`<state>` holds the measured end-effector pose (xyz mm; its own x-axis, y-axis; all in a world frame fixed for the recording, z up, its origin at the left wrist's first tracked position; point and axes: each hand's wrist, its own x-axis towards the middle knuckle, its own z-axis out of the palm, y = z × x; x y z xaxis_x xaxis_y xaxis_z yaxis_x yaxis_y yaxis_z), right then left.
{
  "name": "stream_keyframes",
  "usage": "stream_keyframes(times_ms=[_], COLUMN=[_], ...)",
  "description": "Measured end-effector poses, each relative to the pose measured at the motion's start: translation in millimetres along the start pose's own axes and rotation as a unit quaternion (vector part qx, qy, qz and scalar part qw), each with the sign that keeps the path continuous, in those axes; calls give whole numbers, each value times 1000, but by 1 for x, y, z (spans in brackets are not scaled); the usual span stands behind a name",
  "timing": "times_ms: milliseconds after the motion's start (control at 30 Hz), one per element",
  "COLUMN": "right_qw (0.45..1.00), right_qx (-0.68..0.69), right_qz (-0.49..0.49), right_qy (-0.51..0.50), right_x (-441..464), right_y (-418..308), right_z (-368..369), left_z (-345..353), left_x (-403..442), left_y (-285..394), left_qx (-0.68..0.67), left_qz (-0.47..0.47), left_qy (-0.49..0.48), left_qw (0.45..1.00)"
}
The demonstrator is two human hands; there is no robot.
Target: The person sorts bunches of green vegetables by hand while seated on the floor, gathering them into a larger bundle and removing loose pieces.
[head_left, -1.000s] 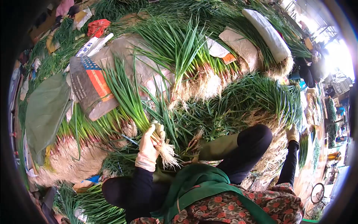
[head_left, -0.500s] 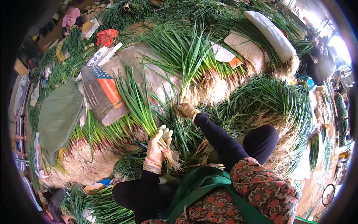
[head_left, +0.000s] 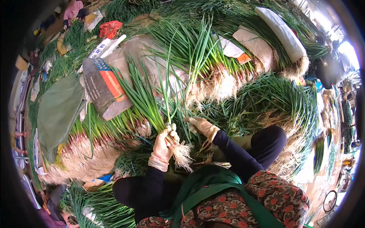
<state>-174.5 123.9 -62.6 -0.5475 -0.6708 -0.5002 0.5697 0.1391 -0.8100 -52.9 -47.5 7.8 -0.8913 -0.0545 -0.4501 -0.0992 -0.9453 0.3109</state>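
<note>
My left hand (head_left: 162, 149), in a pale glove, is closed around a small bunch of green garlic (head_left: 151, 110). Its long leaves point up and away, and its pale roots (head_left: 181, 154) hang out on the near side. One stalk (head_left: 167, 81) stands more upright than the others in that grip. To the right, my gloved right hand (head_left: 202, 127) has its fingers stretched out leftward beside loose green leaves, with no stalk visible in it. Beyond the hands lies a row of green garlic (head_left: 213, 68) with whitish roots.
At left, another root-fringed row (head_left: 81, 159) lies partly under a green sheet (head_left: 61, 114) and a printed sack (head_left: 104, 87). A rolled white sack (head_left: 281, 34) rests on stalks at upper right. More stalks (head_left: 285, 98) lie beside my right knee. A person in pink (head_left: 72, 10) is at upper left.
My right hand has come nearer and to the right, away from the far row, and its fingers have opened. An upright stalk now stands in my left hand's bunch.
</note>
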Motion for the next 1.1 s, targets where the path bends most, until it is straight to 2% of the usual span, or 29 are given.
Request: stream_keyframes(times_ms=[33, 67, 133, 167, 200, 233, 267, 300, 333, 400, 433, 467, 500, 533, 567, 600, 667, 700, 767, 833, 867, 900, 933, 1000, 1067, 1100], right_qw=[990, 985, 982, 992, 976, 958, 903, 797, 634, 685, 600, 583, 695, 818, 853, 853, 788, 783, 774, 796, 806, 781, 723, 762, 658, 626], right_qx=[118, 164, 176, 64, -49, -232, -409, -598, -745, -679, -748, -797, -705, -534, -433, -395, -488, -500, -524, -512, -505, -539, -610, -633, -748, -776], right_qz=[-45, 22, -22, -112, -197, -138, -78, -67, -51, -93, -193, -139, -136, -130, -125, -114, -141, -120, -73, -100, -112, -129, -199, -31, -76, -61], right_qy=[-56, -56, -67, 6, 80, 103, 106, -51, -204, -247, -209, -71, 41, 171, 264, 321, 348, 349, 347, 306, 287, 287, 255, 135, 46, -37], right_x=[-8, 2, 45, 83, 107, 92, 76, 66, 55, 54, 61, 86, 86, 86, 90, 95, 119, 127, 142, 145, 143, 128, 107, 101, 105, 77], right_y=[-21, -33, -12, 23, 52, 40, 27, 22, 15, 24, 18, 4, -33, -69, -101, -126, -140, -143, -142, -126, -115, -114, -119, -101, -8, -4], right_z=[25, 38, 45, 46, 46, 44, 43, 43, 38, 2, -18, -30, -37, -39, -37, -32, -39, -40, -41, -46, -46, -31, -15, 2, 6, 25], left_z=[-3, 0, 4, -7, -17, -16, -13, -7, -6, 7, 7, 11, 0, -12, -4, 3, 7, 3, 6, -2, -2, 2, 4, -2, -8, -8], left_x=[3, 1, -6, -1, 3, 1, -2, -5, -5, -11, -7, -7, 2, 10, 6, 3, 2, 4, 5, 9, 9, 10, 11, 14, 18, 19], left_y=[-4, -6, -7, -9, -11, -9, -6, -2, 3, 13, 18, 21, 18, 14, 15, 12, 14, 16, 17, 16, 16, 17, 16, 14, 10, 11], left_qx=[-9, 4, 30, -17, -43, -52, -61, -65, -60, -151, -170, -175, -137, -96, -23, -10, 20, -15, -17, -56, -36, -16, 4, -3, -26, -33], left_qz=[-28, -52, -96, -105, -98, -88, -79, -56, -38, -68, -73, -95, -63, -32, -20, -8, -11, -35, -14, 3, 5, 6, 6, 2, -1, 0], left_qy=[25, -5, -64, -84, -69, -93, -116, -145, -147, -124, -142, -127, -112, -95, -108, -23, -46, -58, -43, -58, -29, -2, 25, 19, 11, 2], left_qw=[999, 999, 993, 991, 992, 990, 988, 986, 987, 978, 972, 972, 982, 990, 994, 1000, 999, 998, 999, 997, 999, 1000, 1000, 1000, 1000, 999])
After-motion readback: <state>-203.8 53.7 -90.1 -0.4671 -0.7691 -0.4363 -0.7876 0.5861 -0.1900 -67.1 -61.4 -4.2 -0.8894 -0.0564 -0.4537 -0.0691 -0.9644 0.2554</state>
